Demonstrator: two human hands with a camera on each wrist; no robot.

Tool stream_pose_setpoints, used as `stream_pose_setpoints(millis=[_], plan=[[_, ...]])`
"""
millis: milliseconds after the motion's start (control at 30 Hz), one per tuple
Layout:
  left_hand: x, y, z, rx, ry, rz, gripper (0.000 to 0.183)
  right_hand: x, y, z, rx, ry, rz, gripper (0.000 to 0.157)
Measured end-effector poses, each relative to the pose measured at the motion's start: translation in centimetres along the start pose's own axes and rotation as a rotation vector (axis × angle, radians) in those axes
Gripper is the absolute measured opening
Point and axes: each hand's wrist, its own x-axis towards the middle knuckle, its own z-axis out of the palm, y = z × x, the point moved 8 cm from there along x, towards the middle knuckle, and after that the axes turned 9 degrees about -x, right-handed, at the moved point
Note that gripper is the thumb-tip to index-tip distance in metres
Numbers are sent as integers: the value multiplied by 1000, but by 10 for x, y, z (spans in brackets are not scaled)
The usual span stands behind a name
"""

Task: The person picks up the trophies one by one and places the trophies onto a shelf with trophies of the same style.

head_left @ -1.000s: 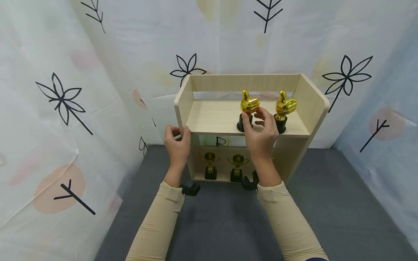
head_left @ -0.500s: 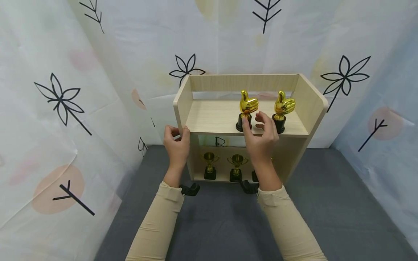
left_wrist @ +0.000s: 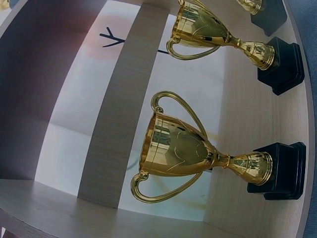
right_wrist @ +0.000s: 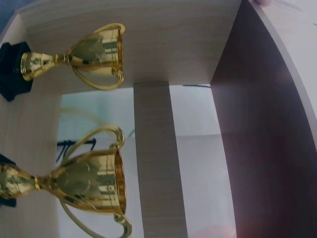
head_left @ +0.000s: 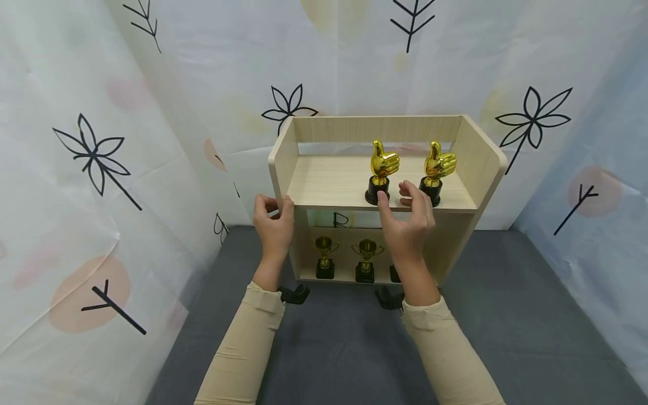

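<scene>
On the upper board of a pale wooden shelf [head_left: 324,177] stand two gold thumbs-up trophies with round black bases. One trophy [head_left: 383,164] is right of the middle, the other trophy [head_left: 439,163] farther right. My right hand [head_left: 409,228] is at the board's front edge between them, fingers spread, thumb tip just in front of the nearer black base. My left hand [head_left: 274,230] pinches the front edge of the left side panel [head_left: 284,163] between thumb and fingers. Neither hand shows in its wrist view, apart from a fingertip at the top of the right one.
Below, gold two-handled cups stand in a row: a left cup [head_left: 324,257], a middle cup [head_left: 366,260] and one mostly behind my right wrist. The left wrist view shows a cup [left_wrist: 183,148] close up. Dark grey cloth [head_left: 334,349] lies in front; patterned fabric [head_left: 202,67] hangs behind.
My right hand has let go of the nearer thumbs-up trophy and drawn back slightly, down and toward me. That trophy stays upright on the board. The left hand keeps its place.
</scene>
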Motion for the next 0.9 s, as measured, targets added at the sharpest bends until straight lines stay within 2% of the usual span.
stream_pose_setpoints(millis=[400,733,900], plan=[[0,0,0,-12,-1,14,26,-9,1,-14,62,13,9,41],[-1,0,0,-12,-1,11,26,-14,8,-27,49,27,4,42],[0,0,0,7,-3,6,25,-14,9,-35,27,5,18,43]])
